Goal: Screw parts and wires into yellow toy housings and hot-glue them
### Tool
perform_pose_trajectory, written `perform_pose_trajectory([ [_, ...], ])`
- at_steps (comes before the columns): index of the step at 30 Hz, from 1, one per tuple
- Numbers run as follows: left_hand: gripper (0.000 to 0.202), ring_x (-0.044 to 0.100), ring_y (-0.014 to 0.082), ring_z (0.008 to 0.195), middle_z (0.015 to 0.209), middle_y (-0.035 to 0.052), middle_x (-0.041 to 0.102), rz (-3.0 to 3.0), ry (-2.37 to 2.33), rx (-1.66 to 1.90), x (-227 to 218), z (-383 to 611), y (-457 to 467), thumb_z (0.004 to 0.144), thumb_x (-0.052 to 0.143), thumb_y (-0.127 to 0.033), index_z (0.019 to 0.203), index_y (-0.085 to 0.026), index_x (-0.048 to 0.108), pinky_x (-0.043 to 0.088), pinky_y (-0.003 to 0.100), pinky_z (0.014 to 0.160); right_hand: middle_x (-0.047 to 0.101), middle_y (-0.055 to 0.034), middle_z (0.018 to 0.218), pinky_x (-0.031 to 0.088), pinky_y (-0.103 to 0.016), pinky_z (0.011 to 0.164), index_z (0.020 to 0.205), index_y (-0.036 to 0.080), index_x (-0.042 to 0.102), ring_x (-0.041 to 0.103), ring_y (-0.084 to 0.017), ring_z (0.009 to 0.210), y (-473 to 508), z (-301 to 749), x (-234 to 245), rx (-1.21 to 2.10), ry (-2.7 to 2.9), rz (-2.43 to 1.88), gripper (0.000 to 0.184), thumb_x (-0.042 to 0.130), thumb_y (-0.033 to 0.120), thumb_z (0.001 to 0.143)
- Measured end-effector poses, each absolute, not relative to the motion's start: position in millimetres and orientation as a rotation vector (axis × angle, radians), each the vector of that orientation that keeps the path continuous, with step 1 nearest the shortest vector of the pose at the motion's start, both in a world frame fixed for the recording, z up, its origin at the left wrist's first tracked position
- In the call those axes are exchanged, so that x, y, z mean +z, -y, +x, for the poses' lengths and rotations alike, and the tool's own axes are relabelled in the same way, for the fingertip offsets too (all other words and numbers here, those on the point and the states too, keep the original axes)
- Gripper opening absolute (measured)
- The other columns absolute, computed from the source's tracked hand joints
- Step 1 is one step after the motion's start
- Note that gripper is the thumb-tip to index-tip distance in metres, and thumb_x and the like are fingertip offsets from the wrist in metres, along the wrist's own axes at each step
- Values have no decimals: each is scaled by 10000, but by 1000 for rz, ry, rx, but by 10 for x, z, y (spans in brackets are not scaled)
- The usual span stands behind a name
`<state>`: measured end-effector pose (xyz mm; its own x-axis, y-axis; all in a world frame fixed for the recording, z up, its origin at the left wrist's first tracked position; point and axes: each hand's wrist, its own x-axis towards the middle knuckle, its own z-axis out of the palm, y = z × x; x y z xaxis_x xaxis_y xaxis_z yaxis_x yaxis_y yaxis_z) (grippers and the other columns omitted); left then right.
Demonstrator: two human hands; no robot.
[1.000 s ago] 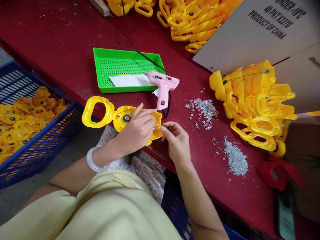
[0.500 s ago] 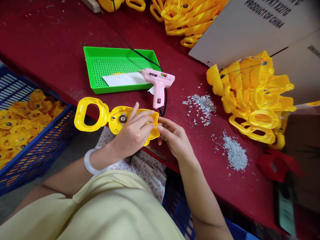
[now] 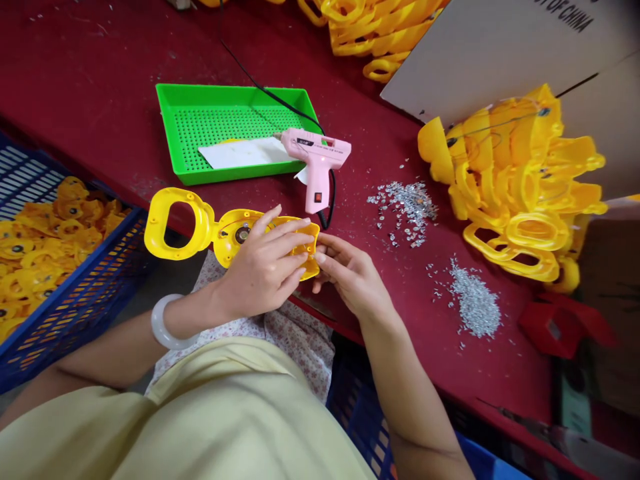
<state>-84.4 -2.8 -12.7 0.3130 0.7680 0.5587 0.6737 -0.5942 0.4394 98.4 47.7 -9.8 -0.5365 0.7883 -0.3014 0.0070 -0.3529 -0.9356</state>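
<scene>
A yellow plastic shell [image 3: 231, 257] with a looped handle end lies hollow side up at the table's front edge, above my lap. A round dark part [image 3: 242, 234] sits inside it. My right hand [image 3: 347, 270] pinches the shell's right end between thumb and fingers. Over the shell's middle and right half, my left hand [image 3: 267, 263] is stretched out with fingers apart, covering part of the inside. Whatever lies beneath those fingers is hidden. Just beyond the hands, a pink glue gun [image 3: 318, 163] rests with its nozzle on the rim of a green tray [image 3: 240, 175].
A heap of silvery bits [image 3: 407, 207] and a pile of small screws [image 3: 475, 300] lie to the right. Stacked yellow shells [image 3: 520, 187] stand by a carton [image 3: 505, 60]. A blue crate [image 3: 95, 283] of yellow parts is at left. A screwdriver-like tool [image 3: 545, 433] appears lower right.
My left hand's fingers have straightened and spread over the shell. My right hand keeps its pinch on the end. The view has shifted slightly, bringing the tool at lower right into sight.
</scene>
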Motion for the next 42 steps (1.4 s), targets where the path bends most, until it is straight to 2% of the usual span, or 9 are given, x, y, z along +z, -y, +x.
perform_pose_trajectory([
  [3, 160, 532, 249, 1267, 1195, 74, 668, 2366, -1345, 1111, -78, -872, 6, 874, 562, -141, 968, -165, 689, 313, 545, 1155, 589, 3, 822, 556, -225, 475, 1170, 201, 616, 597, -113, 669, -468, 971, -102, 1924, 1341, -1079, 418, 713, 345, 789],
  [9, 143, 558, 236, 1206, 1106, 65, 668, 2299, -1377, 1108, -67, -879, -27, 891, 543, -132, 927, -167, 677, 365, 522, 1120, 598, 2, 802, 541, -221, 460, 1128, 191, 630, 593, -112, 652, -471, 938, -104, 1913, 1306, -1113, 417, 730, 369, 764],
  [14, 132, 479, 281, 1268, 1251, 176, 525, 2261, -1550, 1162, -107, -836, -5, 891, 529, -117, 982, -100, 623, 433, 495, 1074, 593, 2, 794, 531, -237, 466, 1137, 185, 643, 553, -93, 610, -474, 937, -123, 1899, 1297, -1140, 458, 743, 387, 738],
  [16, 145, 458, 299, 1261, 1252, 190, 492, 2275, -1578, 1126, -104, -826, -4, 894, 522, -125, 991, -87, 622, 443, 496, 1052, 586, 10, 776, 527, -230, 466, 1129, 187, 646, 537, -82, 593, -475, 939, -127, 1894, 1292, -1142, 459, 748, 392, 731],
  [24, 178, 473, 249, 1088, 1110, 115, 519, 2308, -1660, 997, -54, -822, -87, 905, 496, -130, 823, -126, 654, 464, 448, 948, 566, 27, 723, 501, -202, 462, 1094, 191, 660, 526, -73, 574, -479, 928, -111, 1862, 1302, -1177, 434, 752, 396, 723],
  [29, 141, 485, 238, 1022, 1054, 107, 522, 2254, -1789, 988, -28, -757, -101, 886, 519, -110, 879, -131, 658, 479, 415, 903, 577, 23, 728, 492, -202, 469, 1094, 196, 664, 536, -78, 582, -475, 919, -123, 1847, 1309, -1176, 431, 746, 404, 726],
  [33, 157, 478, 258, 1027, 1059, 126, 528, 2303, -1838, 884, 0, -726, -94, 898, 513, -132, 807, -119, 641, 483, 415, 889, 576, 27, 715, 483, -207, 470, 1091, 195, 664, 540, -81, 584, -468, 906, -136, 1824, 1322, -1183, 421, 740, 399, 731],
  [37, 156, 478, 276, 1020, 1056, 140, 531, 2311, -1895, 769, 23, -720, -114, 896, 508, -133, 814, -110, 638, 483, 439, 871, 593, 22, 737, 468, -214, 451, 1103, 180, 653, 520, -69, 543, -451, 888, -134, 1779, 1347, -1222, 435, 721, 413, 742],
  [42, 167, 497, 248, 1004, 1037, 119, 540, 2306, -1764, 851, 7, -803, -140, 884, 510, -101, 780, -113, 640, 477, 414, 881, 569, 37, 697, 470, -210, 457, 1153, 185, 617, 518, -72, 542, -456, 911, -135, 1795, 1395, -1192, 474, 702, 446, 767],
])
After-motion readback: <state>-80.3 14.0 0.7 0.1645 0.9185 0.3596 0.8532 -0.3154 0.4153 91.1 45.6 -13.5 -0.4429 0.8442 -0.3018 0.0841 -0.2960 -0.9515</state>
